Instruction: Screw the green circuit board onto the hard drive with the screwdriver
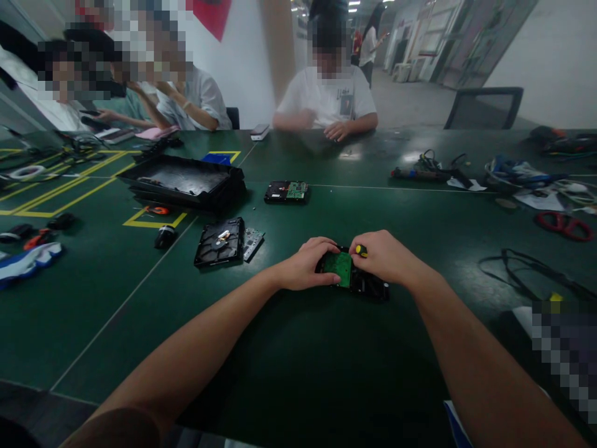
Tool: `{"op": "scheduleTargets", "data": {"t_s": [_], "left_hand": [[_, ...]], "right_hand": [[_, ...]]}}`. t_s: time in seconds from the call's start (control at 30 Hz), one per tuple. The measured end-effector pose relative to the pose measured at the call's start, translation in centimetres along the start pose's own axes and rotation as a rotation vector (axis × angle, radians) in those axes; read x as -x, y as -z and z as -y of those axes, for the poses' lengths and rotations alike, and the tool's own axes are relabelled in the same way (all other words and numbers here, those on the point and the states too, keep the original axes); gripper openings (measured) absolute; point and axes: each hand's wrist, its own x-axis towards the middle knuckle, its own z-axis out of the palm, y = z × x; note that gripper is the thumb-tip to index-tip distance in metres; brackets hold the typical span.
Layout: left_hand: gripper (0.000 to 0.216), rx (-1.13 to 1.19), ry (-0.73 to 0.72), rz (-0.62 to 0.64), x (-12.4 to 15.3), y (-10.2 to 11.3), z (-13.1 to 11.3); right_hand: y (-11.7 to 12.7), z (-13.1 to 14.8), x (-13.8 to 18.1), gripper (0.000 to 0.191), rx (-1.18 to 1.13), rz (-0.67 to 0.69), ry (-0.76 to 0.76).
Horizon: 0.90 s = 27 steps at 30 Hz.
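A black hard drive (370, 287) with a green circuit board (339, 269) facing up lies on the table in front of me. My left hand (308, 264) grips its left end, thumb along the near edge and fingers at the far edge. In my right hand (389, 256) is a screwdriver whose yellow and black handle end (361, 251) pokes out of the closed fist. That fist is over the drive at the board's right edge; the screwdriver's tip is hidden. To the left lies another black hard drive (219, 244), with a detached circuit board (253, 243) beside it.
Further back lies a third hard drive (286, 191). Black trays (186, 177) are stacked at the left. Red-handled scissors (564, 225), cables (527, 267) and a tool with a cord (413, 174) lie at the right. A person (326, 99) sits across the table (298, 367).
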Motion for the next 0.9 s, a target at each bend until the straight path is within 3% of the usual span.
{"op": "scheduleTargets", "data": {"t_s": [0.33, 0.9], "left_hand": [[0.063, -0.003, -0.007, -0.003, 0.0, 0.12, -0.32], [0.063, -0.006, -0.013, -0.018, -0.06, -0.06, 0.0]], "right_hand": [[0.06, 0.64, -0.08, 0.016, 0.008, 0.033, -0.09], [-0.05, 0.96, -0.08, 0.013, 0.153, 0.001, -0.076]]}}
